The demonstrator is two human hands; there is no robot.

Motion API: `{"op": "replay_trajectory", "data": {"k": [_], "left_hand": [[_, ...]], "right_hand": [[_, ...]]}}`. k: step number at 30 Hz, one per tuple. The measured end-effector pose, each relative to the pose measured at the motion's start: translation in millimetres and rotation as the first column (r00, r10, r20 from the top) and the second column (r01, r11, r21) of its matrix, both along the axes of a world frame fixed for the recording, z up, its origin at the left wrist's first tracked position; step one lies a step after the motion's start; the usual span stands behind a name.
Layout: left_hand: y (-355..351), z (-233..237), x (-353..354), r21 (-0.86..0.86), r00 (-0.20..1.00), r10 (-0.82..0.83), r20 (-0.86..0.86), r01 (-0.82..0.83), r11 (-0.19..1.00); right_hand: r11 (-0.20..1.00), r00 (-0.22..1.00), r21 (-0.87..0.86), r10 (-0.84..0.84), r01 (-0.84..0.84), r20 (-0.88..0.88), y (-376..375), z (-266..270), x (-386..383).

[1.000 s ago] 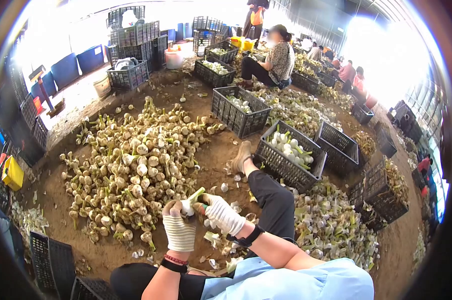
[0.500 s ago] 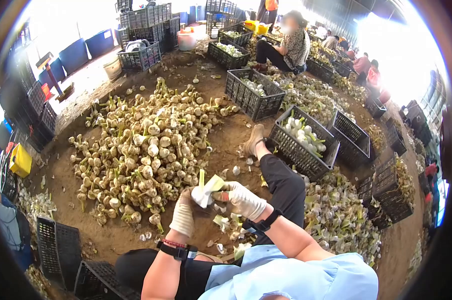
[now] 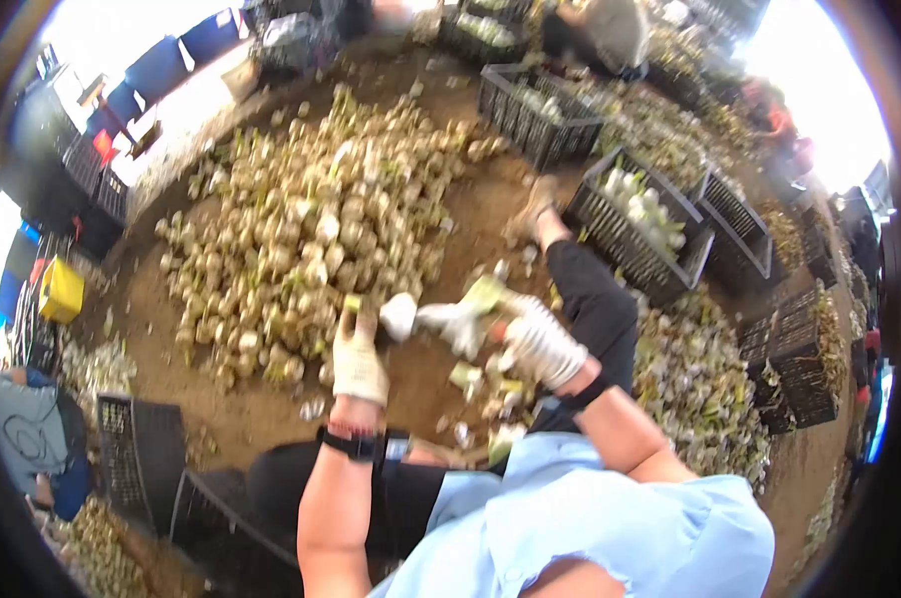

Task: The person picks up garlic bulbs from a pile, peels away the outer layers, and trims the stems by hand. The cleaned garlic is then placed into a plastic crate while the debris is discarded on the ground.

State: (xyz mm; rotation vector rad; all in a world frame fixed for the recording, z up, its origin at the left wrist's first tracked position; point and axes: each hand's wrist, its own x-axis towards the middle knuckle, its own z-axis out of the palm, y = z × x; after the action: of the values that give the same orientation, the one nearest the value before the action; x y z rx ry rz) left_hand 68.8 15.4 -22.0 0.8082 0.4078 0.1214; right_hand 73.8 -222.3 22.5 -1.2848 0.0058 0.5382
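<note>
My left hand (image 3: 359, 361), in a pale knit glove, is closed at the side of a white garlic bulb (image 3: 398, 316). A short green stem (image 3: 352, 302) sticks up by its fingertips. To the right, my right hand (image 3: 546, 344), in a matching glove and smeared by motion, grips a strip of pale garlic skin (image 3: 460, 321) with a green top. The strip stretches toward the bulb; whether it still joins it is blurred. A reddish spot shows at the right fingertips, too small to make out. Beyond both hands spreads a heap of unpeeled garlic (image 3: 321, 229).
A black crate (image 3: 642, 224) with peeled garlic stands by my outstretched leg, another crate (image 3: 540, 115) behind it. Peeled skins (image 3: 699, 379) cover the ground at right. Dark crates (image 3: 141, 463) stand at lower left; a yellow container (image 3: 62, 291) is farther left. Another person (image 3: 610, 35) sits at the back.
My hands have moved apart; the right one has gone right and up with the strip of skin. The bulb stays by my left hand. The whole view has shifted.
</note>
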Motion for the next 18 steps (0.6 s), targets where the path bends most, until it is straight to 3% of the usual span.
{"op": "replay_trajectory", "data": {"k": [1,2,3,4,5,6,8,9,10,11,12,13,14,15,18], "left_hand": [[6,-4,-1,-0.033,0.996,-0.04,0.074,0.043,0.999],[13,-9,-2,-0.06,0.985,-0.076,0.156,0.086,0.994],[14,-9,-3,-0.014,0.981,-0.084,0.177,0.088,0.996],[10,-8,-3,0.029,0.974,-0.1,0.204,0.096,0.995],[7,-5,-4,0.094,0.969,-0.111,0.22,0.092,0.991],[2,0,-5,0.204,0.964,-0.122,0.237,0.073,0.976],[-2,-11,-5,0.401,0.952,-0.138,0.273,0.018,0.916],[-4,-9,-7,0.18,0.964,-0.101,0.246,0.057,0.982],[-6,-5,-9,0.187,0.966,-0.111,0.234,0.067,0.98],[-10,-1,-10,0.564,0.947,-0.144,0.287,-0.045,0.825],[-12,2,-11,0.832,0.925,-0.199,0.323,-0.176,0.527],[-13,6,-11,0.863,0.923,-0.216,0.317,-0.186,0.47],[-15,9,-15,0.895,0.916,-0.231,0.328,-0.223,0.387],[-17,14,-18,0.907,0.919,-0.239,0.312,-0.214,0.362],[-16,14,-20,0.922,0.921,-0.244,0.303,-0.219,0.32]], "right_hand": [[0.989,0.996,-0.149,0.022,-0.009,0.084,-12,7,-2],[0.993,0.999,-0.109,0.046,-0.046,0.001,-21,12,-3],[0.975,0.998,-0.218,0.046,-0.035,0.047,-35,-32,5],[0.772,0.962,-0.617,0.26,-0.154,0.085,-51,-67,15],[0.546,0.886,-0.838,0.401,-0.025,0.235,-50,-73,11],[0.288,0.761,-0.94,0.563,0.184,0.321,-50,-79,9],[0.596,0.746,-0.774,0.412,0.213,0.523,-24,-57,15],[0.65,0.836,-0.746,0.324,0.143,0.443,-5,-31,15],[0.686,0.694,-0.671,0.337,0.282,0.636,10,-18,15],[0.663,0.658,-0.679,0.363,0.315,0.659,25,-3,16],[0.64,0.621,-0.686,0.392,0.346,0.679,38,5,17],[0.644,0.626,-0.684,0.386,0.343,0.677,48,4,20],[0.589,0.552,-0.695,0.446,0.411,0.704,57,3,23],[0.535,0.474,-0.695,0.509,0.48,0.719,62,1,24],[0.459,0.428,-0.726,0.597,0.512,0.679,66,-9,27]]}}
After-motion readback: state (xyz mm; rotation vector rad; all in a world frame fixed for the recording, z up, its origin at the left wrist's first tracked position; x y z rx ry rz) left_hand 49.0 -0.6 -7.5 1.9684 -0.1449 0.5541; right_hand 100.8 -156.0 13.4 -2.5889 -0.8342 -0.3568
